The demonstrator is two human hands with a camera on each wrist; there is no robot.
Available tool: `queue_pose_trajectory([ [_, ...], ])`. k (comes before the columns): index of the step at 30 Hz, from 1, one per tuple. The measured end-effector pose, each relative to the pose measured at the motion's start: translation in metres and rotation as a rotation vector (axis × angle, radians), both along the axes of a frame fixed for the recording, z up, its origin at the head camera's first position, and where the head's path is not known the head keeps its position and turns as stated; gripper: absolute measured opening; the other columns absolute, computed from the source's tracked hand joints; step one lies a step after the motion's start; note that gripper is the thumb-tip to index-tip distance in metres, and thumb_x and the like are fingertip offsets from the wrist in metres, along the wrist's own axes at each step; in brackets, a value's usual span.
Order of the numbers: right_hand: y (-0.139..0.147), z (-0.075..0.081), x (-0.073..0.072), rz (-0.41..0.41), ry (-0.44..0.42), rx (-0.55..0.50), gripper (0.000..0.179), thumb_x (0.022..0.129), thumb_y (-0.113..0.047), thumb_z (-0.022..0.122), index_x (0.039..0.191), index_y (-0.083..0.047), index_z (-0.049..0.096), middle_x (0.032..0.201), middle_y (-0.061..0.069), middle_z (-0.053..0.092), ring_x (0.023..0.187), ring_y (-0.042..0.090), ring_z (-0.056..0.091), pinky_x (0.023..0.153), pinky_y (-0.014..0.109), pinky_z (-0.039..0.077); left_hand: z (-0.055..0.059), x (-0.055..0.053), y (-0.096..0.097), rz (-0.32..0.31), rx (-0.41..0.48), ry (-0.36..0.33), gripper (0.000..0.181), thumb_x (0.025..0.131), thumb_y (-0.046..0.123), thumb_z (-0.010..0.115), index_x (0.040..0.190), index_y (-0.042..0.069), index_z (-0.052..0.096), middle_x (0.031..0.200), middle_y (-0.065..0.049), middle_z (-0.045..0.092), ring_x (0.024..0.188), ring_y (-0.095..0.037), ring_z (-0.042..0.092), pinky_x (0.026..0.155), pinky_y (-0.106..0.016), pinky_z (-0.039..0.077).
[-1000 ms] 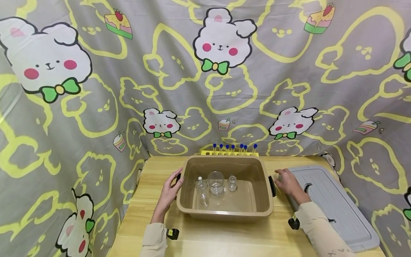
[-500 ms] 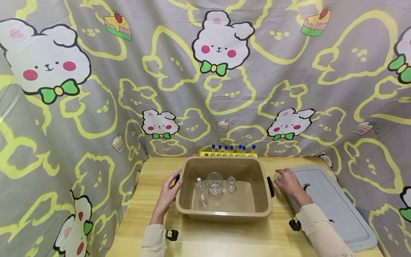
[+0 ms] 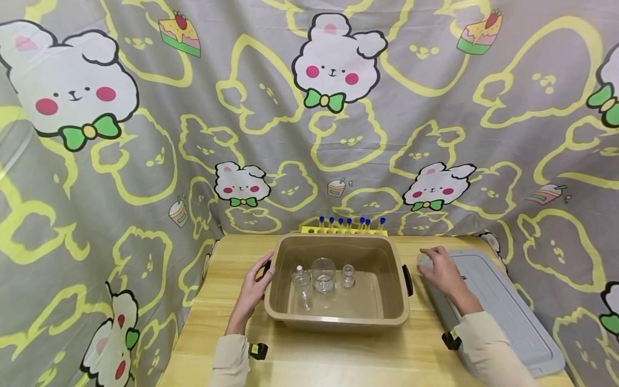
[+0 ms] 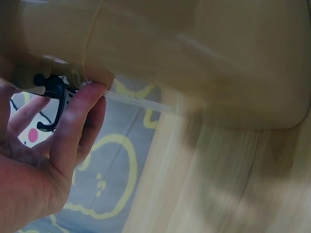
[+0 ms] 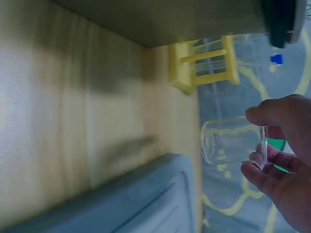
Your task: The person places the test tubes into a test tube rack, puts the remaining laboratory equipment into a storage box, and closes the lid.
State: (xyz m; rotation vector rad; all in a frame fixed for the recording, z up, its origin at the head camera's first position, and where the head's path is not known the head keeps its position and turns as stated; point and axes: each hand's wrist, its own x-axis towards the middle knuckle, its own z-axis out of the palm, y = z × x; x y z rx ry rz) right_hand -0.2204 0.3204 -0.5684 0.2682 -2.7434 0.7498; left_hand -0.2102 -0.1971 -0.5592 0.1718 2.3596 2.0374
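Beside the right side of the brown plastic storage bin (image 3: 338, 321), my right hand (image 3: 442, 271) pinches a small clear glass beaker (image 5: 233, 141) near its rim, between thumb and fingertips. In the right wrist view the beaker hangs with its base toward the table. At the bin's opposite side, my left hand (image 3: 253, 285) holds on by the black latch (image 4: 56, 99), fingers curved around it and touching the wall. Inside the bin are a clear bottle with a white cap (image 3: 303, 290), a larger glass beaker (image 3: 323, 275) and a small glass jar (image 3: 347, 276).
A grey lid (image 3: 503, 312) lies on the wooden table (image 3: 338, 360) at the right. Behind the bin stands a yellow rack (image 3: 309, 229) with several blue-capped test tubes (image 3: 340, 222). Patterned grey cloth (image 3: 348, 145) surrounds the table.
My right hand has shifted slightly right, away from the bin, with the beaker. My left hand stays at the bin's side.
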Motion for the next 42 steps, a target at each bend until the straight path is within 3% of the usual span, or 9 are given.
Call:
queue_pose_trajectory([
  [3, -0.001, 0.012, 0.0, -0.007, 0.063, 0.002, 0.046, 0.085, -0.004, 0.078, 0.124, 0.015, 0.064, 0.112, 0.033, 0.057, 0.095, 0.047, 0.059, 0.074, 0.061, 0.051, -0.001, -0.002, 0.0, -0.003, -0.008, 0.011, 0.046, 0.107, 0.013, 0.057, 0.152, 0.011, 0.051, 0.152, -0.024, 0.044, 0.128, -0.048, 0.053, 0.091, -0.051, 0.057],
  [6, -0.003, 0.023, 0.0, -0.01, 0.137, -0.001, 0.045, 0.083, -0.003, 0.079, 0.122, 0.013, 0.065, 0.111, 0.032, 0.057, 0.093, 0.045, 0.058, 0.072, 0.059, 0.051, -0.001, -0.002, 0.0, -0.005, -0.008, 0.016, 0.046, 0.107, 0.013, 0.057, 0.152, 0.01, 0.051, 0.151, -0.024, 0.044, 0.128, -0.048, 0.053, 0.093, -0.056, 0.054],
  [11, -0.01, 0.042, 0.0, -0.003, 0.24, -0.013, 0.044, 0.081, -0.003, 0.082, 0.12, 0.011, 0.067, 0.106, 0.027, 0.057, 0.085, 0.039, 0.057, 0.067, 0.055, 0.05, 0.0, -0.002, 0.001, -0.008, -0.006, 0.015, 0.046, 0.107, 0.013, 0.057, 0.152, 0.011, 0.051, 0.151, -0.024, 0.044, 0.127, -0.048, 0.055, 0.09, -0.055, 0.056],
  [17, -0.017, 0.064, 0.004, 0.003, 0.276, -0.02, 0.044, 0.081, -0.002, 0.082, 0.121, 0.009, 0.068, 0.108, 0.023, 0.056, 0.083, 0.034, 0.055, 0.067, 0.051, 0.048, 0.001, -0.001, 0.001, -0.012, -0.018, 0.013, 0.046, 0.107, 0.015, 0.057, 0.153, 0.011, 0.05, 0.153, -0.024, 0.043, 0.129, -0.048, 0.053, 0.084, -0.04, 0.058],
  [22, -0.022, 0.081, 0.006, -0.007, 0.301, -0.039, 0.044, 0.08, 0.0, 0.083, 0.121, 0.008, 0.069, 0.109, 0.024, 0.056, 0.088, 0.038, 0.056, 0.069, 0.053, 0.049, 0.001, 0.0, 0.001, -0.016, -0.001, 0.008, 0.047, 0.107, 0.014, 0.056, 0.153, 0.01, 0.049, 0.154, -0.024, 0.041, 0.128, -0.05, 0.053, 0.075, -0.032, 0.059],
  [30, -0.028, 0.099, 0.01, -0.001, 0.345, -0.057, 0.046, 0.08, -0.004, 0.086, 0.122, 0.004, 0.07, 0.107, 0.021, 0.055, 0.085, 0.034, 0.055, 0.068, 0.05, 0.049, 0.002, 0.001, 0.002, -0.015, -0.008, 0.019, 0.047, 0.107, 0.015, 0.056, 0.153, 0.01, 0.049, 0.155, -0.024, 0.041, 0.128, -0.05, 0.053, 0.076, -0.032, 0.058],
  [33, -0.032, 0.108, 0.011, 0.012, 0.37, -0.054, 0.047, 0.079, -0.006, 0.088, 0.122, 0.004, 0.071, 0.108, 0.02, 0.056, 0.085, 0.032, 0.055, 0.068, 0.047, 0.048, 0.002, 0.002, 0.001, -0.012, -0.007, 0.022, 0.048, 0.107, 0.015, 0.057, 0.154, 0.009, 0.048, 0.155, -0.026, 0.04, 0.128, -0.05, 0.053, 0.067, -0.033, 0.06],
  [42, -0.052, 0.133, 0.016, 0.049, 0.403, -0.056, 0.046, 0.078, -0.01, 0.089, 0.121, 0.0, 0.074, 0.108, 0.017, 0.056, 0.091, 0.028, 0.053, 0.07, 0.044, 0.046, 0.001, 0.002, 0.001, -0.009, -0.006, 0.041, 0.047, 0.107, 0.012, 0.057, 0.153, 0.008, 0.049, 0.153, -0.025, 0.043, 0.13, -0.047, 0.052, 0.089, -0.036, 0.056],
])
